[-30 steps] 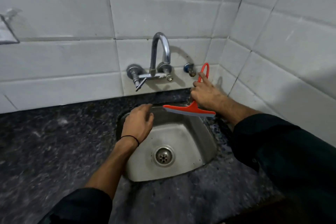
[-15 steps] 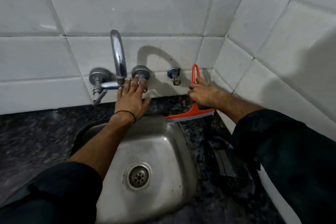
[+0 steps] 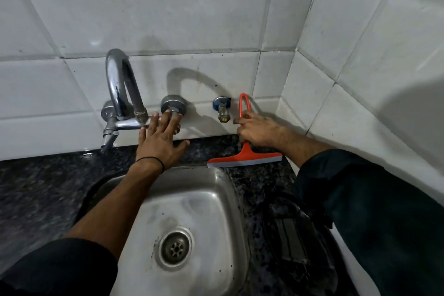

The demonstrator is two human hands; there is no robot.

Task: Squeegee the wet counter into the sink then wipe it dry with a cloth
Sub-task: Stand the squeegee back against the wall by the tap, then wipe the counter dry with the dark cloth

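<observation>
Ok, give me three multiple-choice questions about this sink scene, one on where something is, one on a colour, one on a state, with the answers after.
1. Where does the blade of the orange plastic squeegee rest?
A. On the dark speckled counter, behind the steel sink
B. Inside the sink by the drain
C. Hung on the curved chrome tap

2. What colour is the wall tiling?
A. Blue
B. White
C. Green

3. What is the left hand doing?
A. Gripping a cloth
B. Holding the squeegee
C. Open, fingers reaching the round tap knob

Answers: 1 A, the blade lies on the counter near the sink's back right corner, in the right hand's grip. 2 B, all tiles look white. 3 C, the fingers are spread at the knob.
</observation>
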